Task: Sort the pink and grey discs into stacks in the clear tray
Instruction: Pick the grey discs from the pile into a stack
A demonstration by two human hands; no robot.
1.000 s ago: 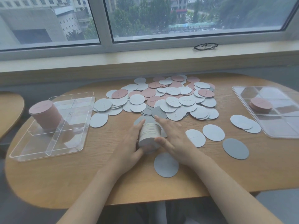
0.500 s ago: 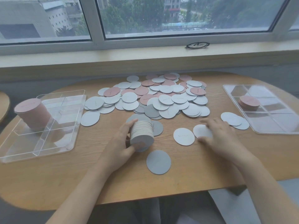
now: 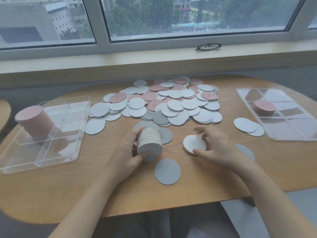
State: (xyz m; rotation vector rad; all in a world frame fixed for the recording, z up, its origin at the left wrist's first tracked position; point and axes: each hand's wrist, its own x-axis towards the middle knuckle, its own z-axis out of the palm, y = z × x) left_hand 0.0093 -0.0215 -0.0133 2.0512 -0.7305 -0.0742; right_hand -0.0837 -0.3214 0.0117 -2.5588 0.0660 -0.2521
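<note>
My left hand grips a thick stack of grey discs, tilted on its side just above the table. My right hand pinches a single pale grey disc, lifted off the wood to the right of the stack. A loose heap of grey and pink discs covers the table's middle. The clear tray on the left holds a tall pink stack in its far left compartment. A second clear tray on the right holds a short pink stack.
Single grey discs lie near the front: one below the stack, one behind my right wrist, two overlapping by the right tray. Black glasses rest on the windowsill. A second wooden table edge shows at far left.
My right hand left the stack, reached right to a loose grey disc, picked it up and brought it back toward the stack. My left hand kept holding the stack.
</note>
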